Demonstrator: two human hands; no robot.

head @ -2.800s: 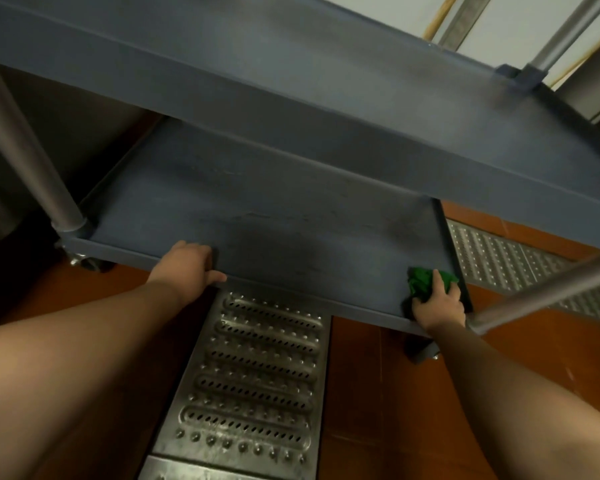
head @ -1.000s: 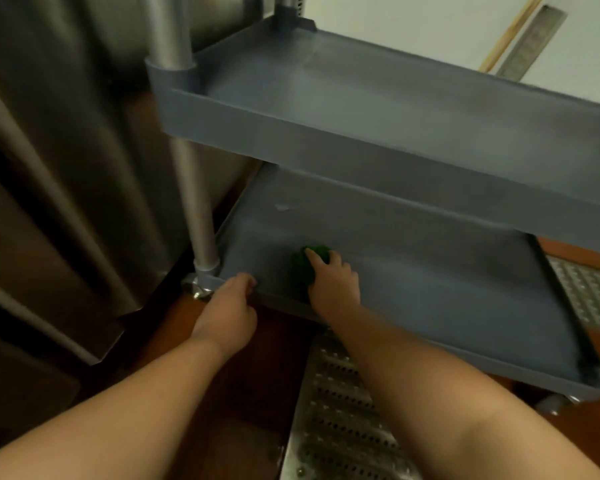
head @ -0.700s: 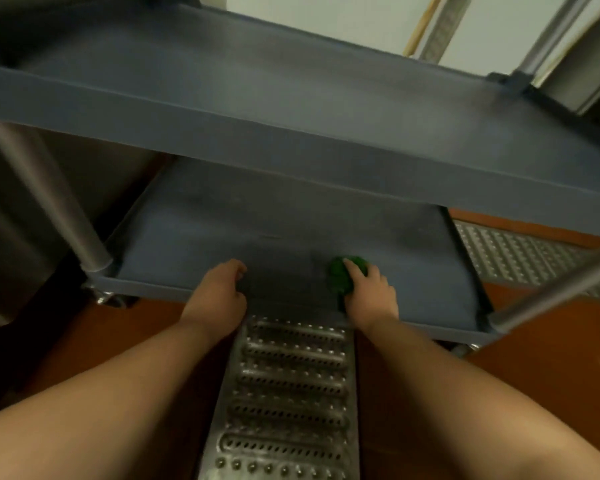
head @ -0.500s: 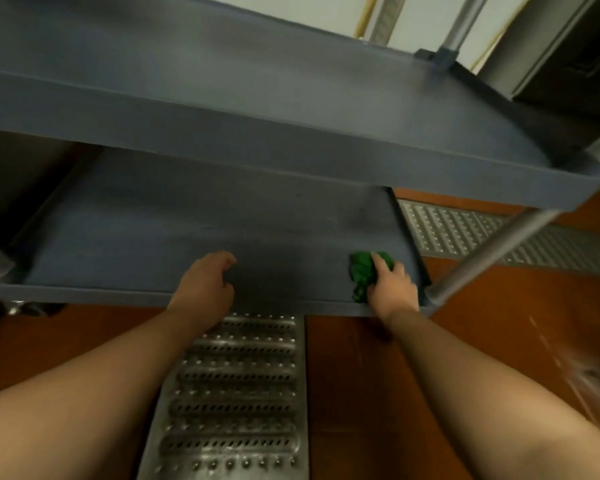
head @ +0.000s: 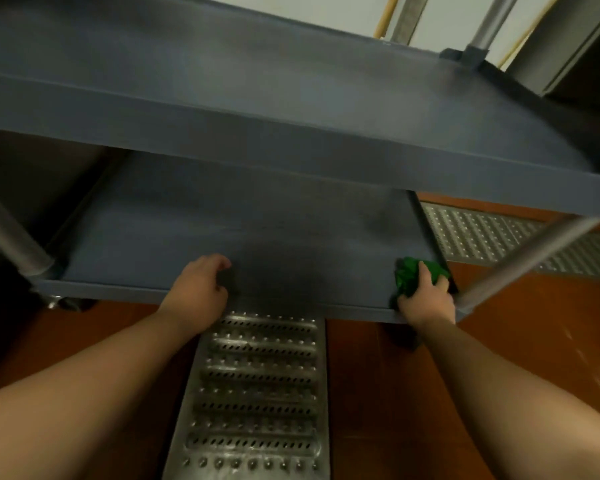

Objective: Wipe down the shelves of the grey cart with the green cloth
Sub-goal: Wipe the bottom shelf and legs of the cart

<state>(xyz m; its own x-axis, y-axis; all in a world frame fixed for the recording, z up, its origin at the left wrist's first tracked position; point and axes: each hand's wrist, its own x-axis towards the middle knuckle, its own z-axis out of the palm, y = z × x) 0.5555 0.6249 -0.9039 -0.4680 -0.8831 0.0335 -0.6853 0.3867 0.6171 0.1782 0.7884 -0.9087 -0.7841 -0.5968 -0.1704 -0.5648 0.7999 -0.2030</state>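
The grey cart fills the view, its upper shelf [head: 291, 98] overhanging the bottom shelf [head: 257, 230]. The green cloth [head: 409, 275] is bunched in the bottom shelf's front right corner. My right hand [head: 426, 299] presses down on the cloth, fingers wrapped over it. My left hand [head: 198, 292] grips the front rim of the bottom shelf near its middle, fingers curled over the edge.
A perforated metal drain grate [head: 257, 393] runs along the red-brown tiled floor [head: 378, 375] under my arms, and another grate [head: 499, 237] lies to the right. Metal posts [head: 520, 261] stand at the cart's corners. A caster [head: 58, 303] shows at the lower left.
My right hand has swept the cloth along the bottom shelf's front from left of centre into the right corner. My left hand stayed on the front rim, shifting slightly to the right.
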